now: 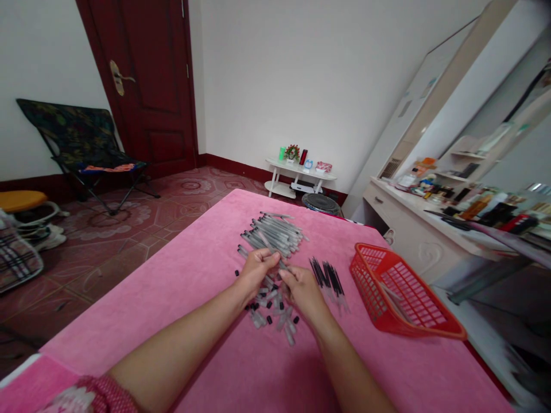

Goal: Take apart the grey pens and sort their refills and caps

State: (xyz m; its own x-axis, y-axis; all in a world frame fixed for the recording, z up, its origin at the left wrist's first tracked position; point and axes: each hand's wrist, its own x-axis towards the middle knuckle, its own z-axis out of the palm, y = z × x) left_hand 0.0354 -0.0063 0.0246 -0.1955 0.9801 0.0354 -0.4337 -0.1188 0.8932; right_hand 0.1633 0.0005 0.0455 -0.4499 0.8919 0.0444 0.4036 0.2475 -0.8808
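Observation:
My left hand [257, 269] pinches a clear pen barrel [266, 241] that slants away over the pile. Close by on its right, my right hand [303, 288] is closed with thumb and fingers at the barrel's near end; the exact contact is blurred. Just beyond the hands lies a heap of grey-clear pen barrels [279, 229] with dark ends. Beneath and in front of the hands are scattered clear caps [289, 332] and small black plugs [269, 319]. To the right of my right hand, dark pen refills [327, 275] lie in a bunch.
A red plastic basket [370, 287] with a few pale items inside stands on the right of the pink-covered table [172, 304]. A dresser [430, 241] crowded with bottles is beyond it. A folding chair [86, 137] stands by the door at left, a low white stand [279, 186] at the wall.

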